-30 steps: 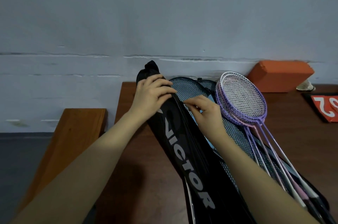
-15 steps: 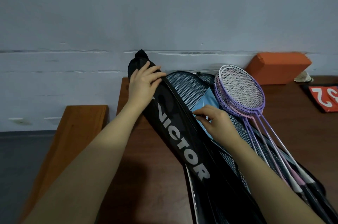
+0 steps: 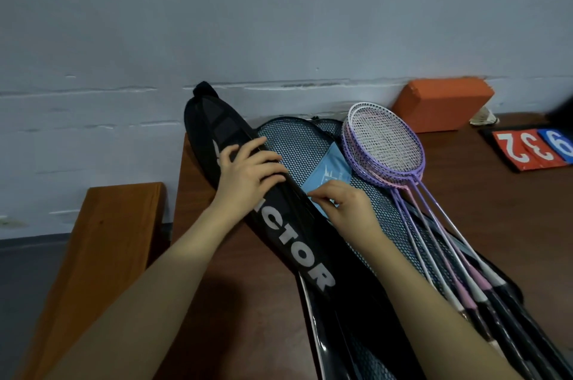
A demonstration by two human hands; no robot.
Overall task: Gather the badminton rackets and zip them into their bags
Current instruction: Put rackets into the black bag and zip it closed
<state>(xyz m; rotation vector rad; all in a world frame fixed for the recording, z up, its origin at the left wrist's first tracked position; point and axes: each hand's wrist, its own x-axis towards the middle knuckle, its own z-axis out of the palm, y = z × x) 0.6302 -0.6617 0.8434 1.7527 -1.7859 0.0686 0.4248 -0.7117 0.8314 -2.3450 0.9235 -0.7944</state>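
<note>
A long black racket bag (image 3: pixel 297 255) with white VICTOR lettering lies slantwise across the brown table (image 3: pixel 496 212). My left hand (image 3: pixel 248 176) grips its upper part, fingers curled over the right edge. My right hand (image 3: pixel 345 207) pinches that same edge, thumb and fingers closed on the zip line; the pull itself is hidden. Beneath it lies a black mesh bag (image 3: pixel 294 144) with a light blue patch (image 3: pixel 328 176). Several purple, pink and white rackets (image 3: pixel 384 141) are stacked on that bag to the right, with their handles pointing toward me.
An orange block (image 3: pixel 440 103) leans on the wall at the back right, a shuttlecock (image 3: pixel 483 116) beside it. Red and blue score cards (image 3: pixel 533 147) lie at the far right. A wooden bench (image 3: pixel 108 240) stands left of the table.
My right hand has slid along the black bag's edge toward me, uncovering the blue patch. My left hand has shifted down from the bag's top end.
</note>
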